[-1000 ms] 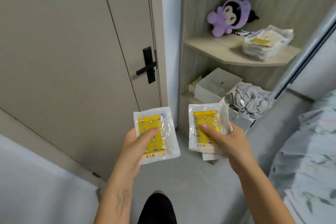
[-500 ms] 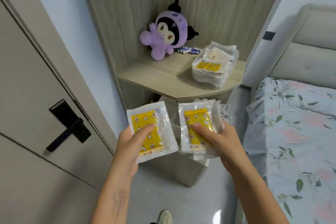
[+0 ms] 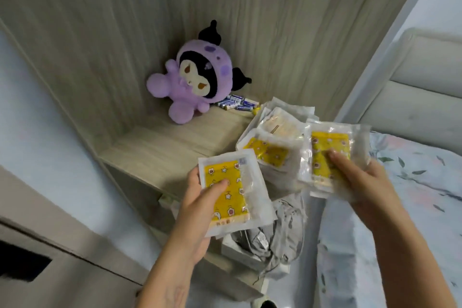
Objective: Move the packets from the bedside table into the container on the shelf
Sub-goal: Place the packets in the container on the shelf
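Head view: the left hand (image 3: pixel 197 210) held one clear packet (image 3: pixel 233 192) with a yellow printed insert, just in front of the wooden shelf (image 3: pixel 160 147). Its thumb lay curled across the packet's yellow face and the other fingers were hidden behind it, so the packet was pinched between thumb and fingers.

The right hand (image 3: pixel 360 182) gripped a small stack of similar packets (image 3: pixel 330 157), thumb pressed on the top yellow face and the remaining fingers folded underneath. This stack hung at the right end of the shelf, just beside and partly overlapping the container (image 3: pixel 252 142).

The container, a clear one whose walls were hard to make out, stood on the right part of the shelf and was heaped with more packets; one with a yellow face (image 3: pixel 270 155) lay on top at its near side, paler ones behind it.

A purple plush toy (image 3: pixel 197 82) sat at the back of the shelf, left of the container, with a row of blue batteries (image 3: pixel 237 104) just beside it. Below the shelf lay crumpled grey fabric (image 3: pixel 277 237) on a white box. A bed with a floral sheet (image 3: pixel 412 195) stood right of the shelf.
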